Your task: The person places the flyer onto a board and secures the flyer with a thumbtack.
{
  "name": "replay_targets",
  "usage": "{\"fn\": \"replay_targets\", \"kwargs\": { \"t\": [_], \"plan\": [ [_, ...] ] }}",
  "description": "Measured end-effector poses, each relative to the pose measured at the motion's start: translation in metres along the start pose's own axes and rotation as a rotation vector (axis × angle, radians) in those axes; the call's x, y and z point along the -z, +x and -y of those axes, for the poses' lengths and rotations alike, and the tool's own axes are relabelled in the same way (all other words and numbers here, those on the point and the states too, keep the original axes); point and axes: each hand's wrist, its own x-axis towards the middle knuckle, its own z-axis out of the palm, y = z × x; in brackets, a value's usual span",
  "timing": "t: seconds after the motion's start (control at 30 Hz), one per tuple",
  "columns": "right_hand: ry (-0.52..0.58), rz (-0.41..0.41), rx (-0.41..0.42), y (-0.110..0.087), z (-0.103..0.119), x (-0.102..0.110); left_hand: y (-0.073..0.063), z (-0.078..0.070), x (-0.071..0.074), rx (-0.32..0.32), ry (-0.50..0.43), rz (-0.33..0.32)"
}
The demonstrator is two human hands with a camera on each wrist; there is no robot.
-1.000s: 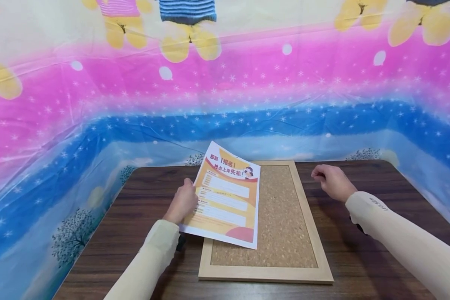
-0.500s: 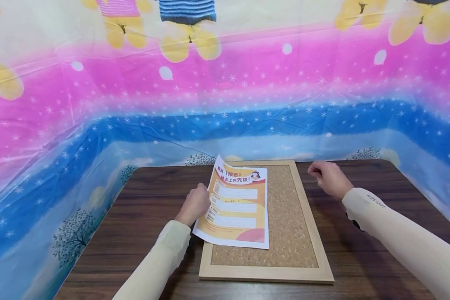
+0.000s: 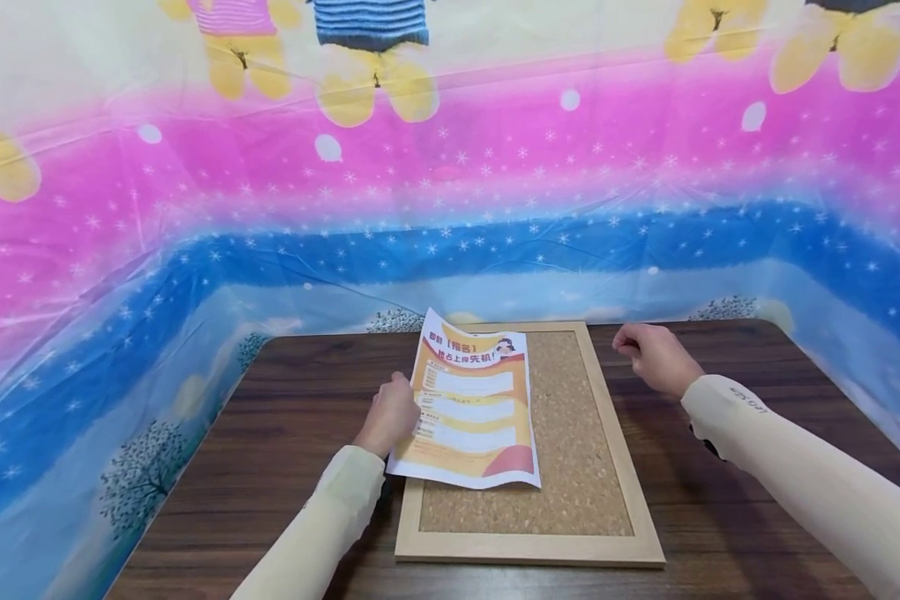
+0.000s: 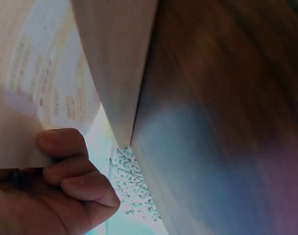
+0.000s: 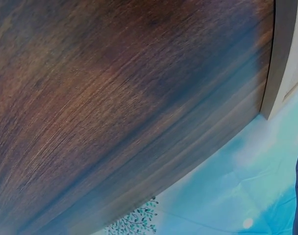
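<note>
L hand [image 3: 390, 412]: gripping orange/wht. printed paper sheet [image 3: 468, 408] over wood-framed cork board [image 3: 577, 442], far edge, dk. wood tabletop [image 3: 292, 408]. R hand [image 3: 658, 358]: fingers curled, contents unclear.

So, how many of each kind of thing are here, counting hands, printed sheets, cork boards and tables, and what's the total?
Hands: 2, the left hand gripping the sheet's edge and the right hand apart from it
Printed sheet: 1
Framed cork board: 1
Dark wooden table: 1
Total: 5
</note>
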Motion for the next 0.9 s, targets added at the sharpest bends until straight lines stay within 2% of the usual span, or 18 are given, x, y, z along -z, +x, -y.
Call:
{"fn": "replay_targets", "kwargs": {
  "t": [0.3,0.47,0.67,0.9],
  "plan": [
    [-0.012,-0.009,0.004,0.002,0.000,-0.001,-0.001,-0.009,-0.006,0.002,-0.030,0.022],
    [-0.013,-0.002,-0.011,0.001,0.001,-0.001,-0.003,-0.013,-0.009,-0.038,-0.049,0.023],
    [-0.005,0.000,-0.009,0.002,-0.002,-0.004,-0.010,-0.023,-0.002,-0.113,-0.028,-0.049],
    [-0.018,0.006,-0.020,0.003,-0.003,-0.006,-0.018,-0.039,0.002,-0.121,-0.043,-0.019]
  ]
}}
